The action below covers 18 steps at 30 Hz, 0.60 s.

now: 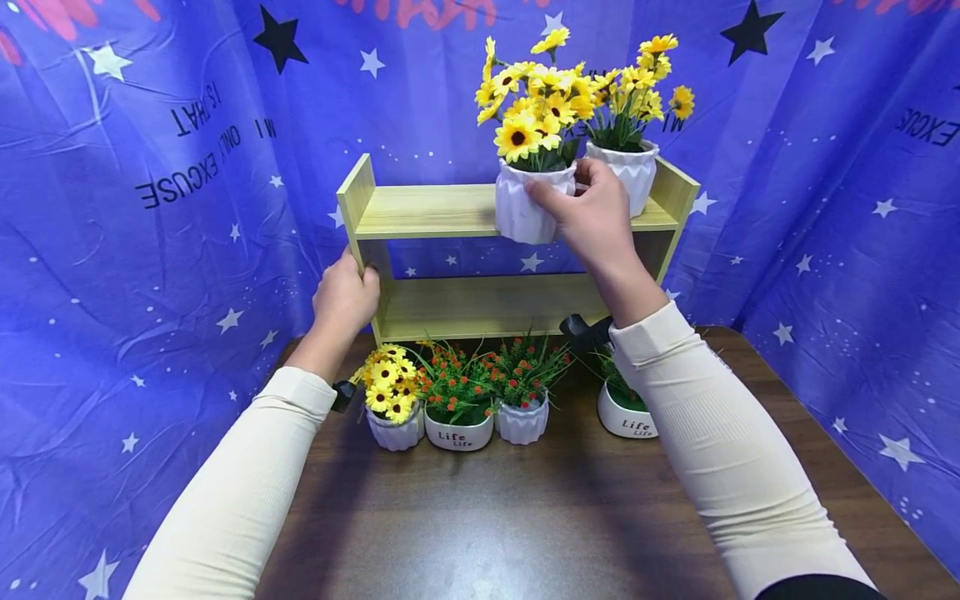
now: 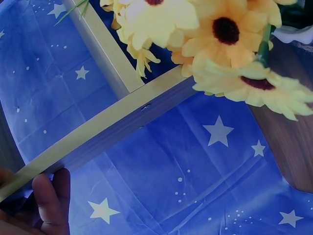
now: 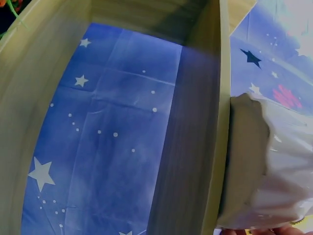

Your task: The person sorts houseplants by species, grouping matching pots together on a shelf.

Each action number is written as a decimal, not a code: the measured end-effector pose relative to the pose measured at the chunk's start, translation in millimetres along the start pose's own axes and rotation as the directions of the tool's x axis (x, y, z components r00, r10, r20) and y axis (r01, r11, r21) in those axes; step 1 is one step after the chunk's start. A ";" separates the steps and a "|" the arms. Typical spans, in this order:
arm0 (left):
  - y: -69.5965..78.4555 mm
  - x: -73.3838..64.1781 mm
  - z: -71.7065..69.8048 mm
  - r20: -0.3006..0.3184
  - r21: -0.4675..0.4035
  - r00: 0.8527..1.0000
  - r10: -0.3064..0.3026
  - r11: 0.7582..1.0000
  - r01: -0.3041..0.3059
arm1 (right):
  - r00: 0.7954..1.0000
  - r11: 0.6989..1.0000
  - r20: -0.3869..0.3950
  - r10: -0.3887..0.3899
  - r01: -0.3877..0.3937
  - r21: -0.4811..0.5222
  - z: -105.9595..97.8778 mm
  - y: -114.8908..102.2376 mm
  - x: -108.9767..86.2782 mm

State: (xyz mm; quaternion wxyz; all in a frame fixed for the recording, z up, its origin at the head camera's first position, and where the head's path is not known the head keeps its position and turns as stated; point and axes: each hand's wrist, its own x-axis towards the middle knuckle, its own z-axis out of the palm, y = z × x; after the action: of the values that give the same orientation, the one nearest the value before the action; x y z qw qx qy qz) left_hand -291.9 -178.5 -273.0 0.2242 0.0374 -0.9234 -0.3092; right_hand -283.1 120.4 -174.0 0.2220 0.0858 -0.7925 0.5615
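My right hand (image 1: 600, 221) grips a white fluted pot (image 1: 517, 207) of yellow sunflower-like blooms (image 1: 536, 108) at the front edge of the shelf's upper board (image 1: 427, 208). In the right wrist view the pot's base (image 3: 244, 161) is right beside the board's edge, with fingertips (image 3: 279, 231) low in the picture. My left hand (image 1: 347, 293) holds the left side panel of the two-tier wooden shelf; the left wrist view shows its fingers (image 2: 46, 198) at that panel (image 2: 98, 122). A second white pot (image 1: 626, 175) of yellow flowers stands at the upper board's right end.
Before the shelf on the dark wooden table (image 1: 450, 517) stand a yellow-flowered pot (image 1: 395, 429), a white "Life" planter (image 1: 459, 433) with red flowers and a fluted red-flowered pot (image 1: 522, 421). Another "Life" planter (image 1: 626, 417) sits partly behind my right arm. A blue star-patterned curtain (image 1: 150, 275) surrounds the table.
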 end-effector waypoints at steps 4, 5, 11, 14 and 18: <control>1.3 -0.1 -0.4 0.001 0.001 1.000 -0.006 1.000 0.006 | 0.999 0.997 0.040 0.021 -0.018 -0.075 -0.9 -3.2 6.9; 1.7 -0.1 -0.4 0.001 0.001 1.000 -0.007 1.000 0.007 | 0.998 0.996 0.049 0.029 -0.025 -0.082 -0.9 -3.9 8.8; 2.8 -0.4 -0.1 0.006 -0.001 1.000 -0.004 1.000 0.004 | 0.995 0.994 0.068 0.075 -0.070 -0.079 2.3 -5.0 18.8; 2.0 0.0 1.0 0.006 -0.001 1.000 -0.003 1.000 0.003 | 0.996 0.995 0.056 0.067 -0.062 -0.084 6.2 -3.1 22.5; 1.4 0.2 0.5 0.005 0.002 1.000 -0.008 1.000 0.008 | 0.997 0.994 0.040 0.061 -0.057 -0.095 10.0 -1.6 23.9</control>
State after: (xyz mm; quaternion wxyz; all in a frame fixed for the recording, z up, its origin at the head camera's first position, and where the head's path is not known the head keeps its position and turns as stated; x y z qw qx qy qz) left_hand -292.2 -177.1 -272.4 0.2205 0.0404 -0.9241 -0.3093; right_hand -306.2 113.3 -164.6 0.1922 0.0638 -0.8248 0.5279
